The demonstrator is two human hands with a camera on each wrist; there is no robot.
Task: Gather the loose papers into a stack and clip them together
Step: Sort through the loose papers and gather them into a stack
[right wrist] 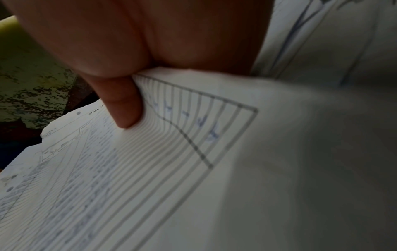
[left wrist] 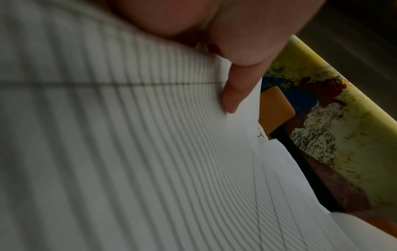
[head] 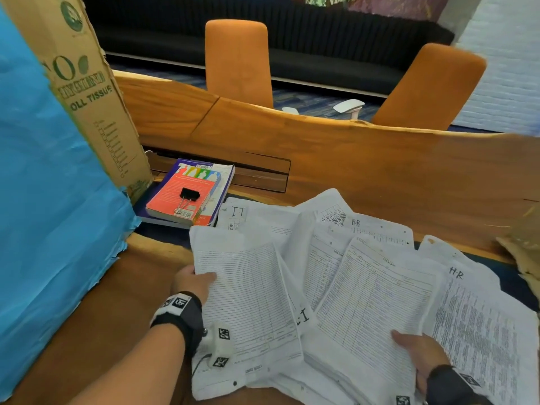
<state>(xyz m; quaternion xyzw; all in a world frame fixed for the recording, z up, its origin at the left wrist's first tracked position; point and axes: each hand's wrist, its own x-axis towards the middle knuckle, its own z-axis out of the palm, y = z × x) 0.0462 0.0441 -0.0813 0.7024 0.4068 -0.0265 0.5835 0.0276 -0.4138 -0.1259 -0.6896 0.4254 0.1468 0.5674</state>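
We have a sheet in each hand. Our left hand pinches a lined form at its left edge, thumb on top and fingers out of sight beneath; our right hand has its grip closed on the near edge of a second form the same way. The left wrist view shows that thumb pressing the paper flat, and the right wrist view shows the other thumb bending its sheet.

The rest of the loose papers lie fanned and overlapping across the desk in front of us — some marked "I.T", some "H.R" — at several angles, nothing squared yet. The binder clip sits on a red book at the far left, well apart from both hands.

The risks, as we judge them: a one-edge pinch lets a thin sheet sag and crease, or slide out (especially if we pull it from under its neighbours). Dragging the two together could sweep the sheets on the right towards the desk's near edge. And clipping before the edges are knocked level would likely lock in a crooked stack — or miss the shorter sheets.
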